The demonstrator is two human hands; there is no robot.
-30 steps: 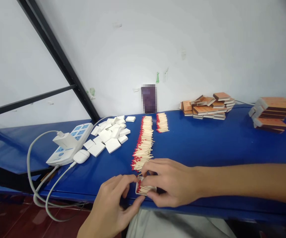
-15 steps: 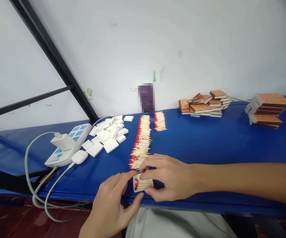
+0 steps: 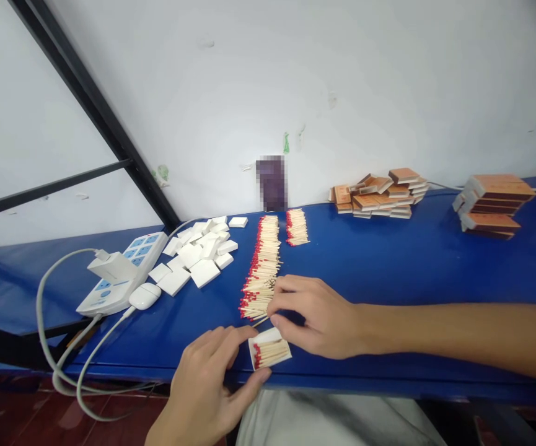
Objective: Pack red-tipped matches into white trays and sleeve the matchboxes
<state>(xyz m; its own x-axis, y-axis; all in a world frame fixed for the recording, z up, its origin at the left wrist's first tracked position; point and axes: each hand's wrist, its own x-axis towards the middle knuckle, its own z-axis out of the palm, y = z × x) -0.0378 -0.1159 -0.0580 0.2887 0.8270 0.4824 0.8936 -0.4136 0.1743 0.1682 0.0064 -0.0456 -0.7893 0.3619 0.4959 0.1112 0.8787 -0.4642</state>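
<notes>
My left hand [image 3: 214,371] has its thumb and index finger on the left end of a small white matchbox tray [image 3: 277,336]. The tray is tilted a little on the blue surface and partly filled with red-headed matchsticks [image 3: 271,354]. Just beyond it, my right hand [image 3: 311,316] is closed in a pinch at the near end of a long row of matchsticks [image 3: 265,257]. A single matchstick [image 3: 261,321] sticks out from its fingertips, above the tray's far edge. A shorter row of matchsticks [image 3: 298,227] lies farther back on the right.
White trays [image 3: 193,254] lie heaped at left, beside a power strip [image 3: 126,269] with a plugged charger, a white case [image 3: 145,296] and looping cables. Brown matchbox sleeves [image 3: 383,195] are piled at the back right, with stacked matchboxes [image 3: 495,204] farther right. A black frame post [image 3: 132,155] rises at left.
My right hand has lifted off the tray and moved slightly up, toward the long row's near end. More of the tray shows now, and it is turned slightly. My left hand stays at the tray.
</notes>
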